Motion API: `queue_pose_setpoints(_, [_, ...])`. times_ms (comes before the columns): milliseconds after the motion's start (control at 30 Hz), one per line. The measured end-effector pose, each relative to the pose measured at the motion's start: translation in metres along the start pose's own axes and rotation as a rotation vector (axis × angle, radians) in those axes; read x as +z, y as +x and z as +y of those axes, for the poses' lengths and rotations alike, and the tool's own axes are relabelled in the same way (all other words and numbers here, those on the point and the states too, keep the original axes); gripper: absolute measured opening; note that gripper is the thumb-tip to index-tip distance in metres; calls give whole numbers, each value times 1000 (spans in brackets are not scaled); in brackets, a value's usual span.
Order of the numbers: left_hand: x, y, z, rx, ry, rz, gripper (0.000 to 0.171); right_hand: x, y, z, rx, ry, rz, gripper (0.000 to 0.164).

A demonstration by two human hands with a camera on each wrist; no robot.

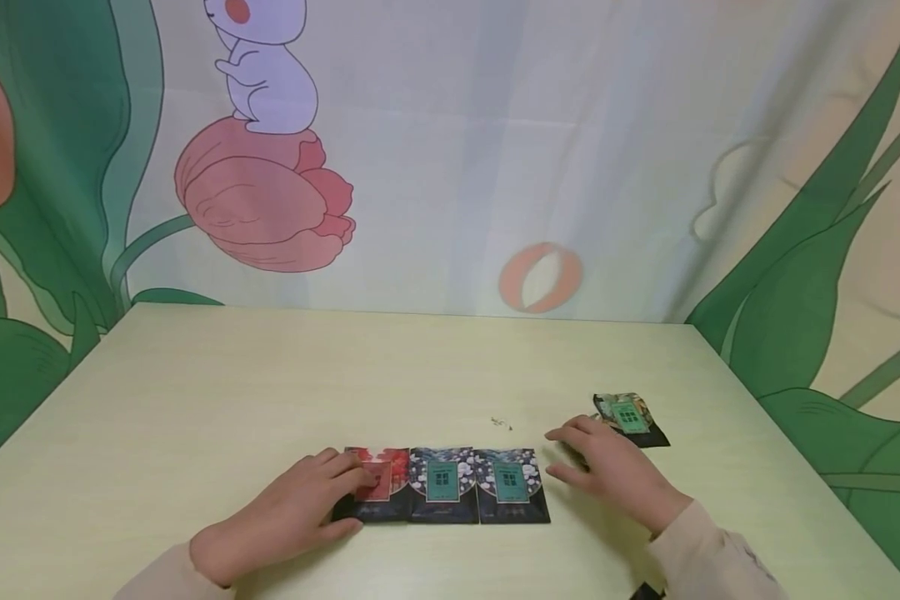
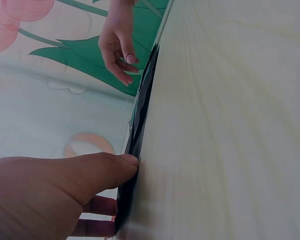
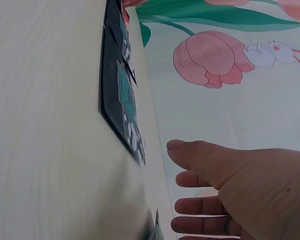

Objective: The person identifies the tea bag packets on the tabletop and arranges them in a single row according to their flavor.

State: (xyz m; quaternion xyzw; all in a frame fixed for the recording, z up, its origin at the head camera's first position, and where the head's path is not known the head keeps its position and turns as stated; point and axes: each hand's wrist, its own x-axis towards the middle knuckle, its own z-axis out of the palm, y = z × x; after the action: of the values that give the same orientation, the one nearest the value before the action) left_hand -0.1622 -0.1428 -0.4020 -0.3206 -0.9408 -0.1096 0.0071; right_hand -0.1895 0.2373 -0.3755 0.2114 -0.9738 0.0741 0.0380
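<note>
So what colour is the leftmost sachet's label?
The label is red, showing best in the head view.

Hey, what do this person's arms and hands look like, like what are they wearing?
The left hand and right hand are ungloved. The left sleeve and right sleeve are beige and long; the right has a small, unreadable dark marking.

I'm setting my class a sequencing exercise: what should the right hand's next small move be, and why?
Probably, the right hand should reach for the far packet just beyond it: that one lies apart from the row of three packets, the right hand appears empty, and the left hand is touching the row's red packet.
</note>
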Motion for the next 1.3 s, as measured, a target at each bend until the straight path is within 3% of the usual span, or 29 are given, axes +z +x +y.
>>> queue_pose_setpoints(333, [1, 0, 0, -4, 1, -1, 45, 4, -4, 34, 31, 20, 31, 38])
queue_pose_setpoints(633, [2, 0, -1, -4, 3, 4, 45, 2, -7, 52, 41, 76, -26, 42])
queue_pose_setpoints(967, [2, -2, -1, 23, 9, 27, 42, 4, -10, 56, 41, 72, -110, 44])
queue_pose_setpoints(1300, [2, -2, -2, 48, 15, 50, 39, 6, -10, 52, 40, 46, -110, 43])
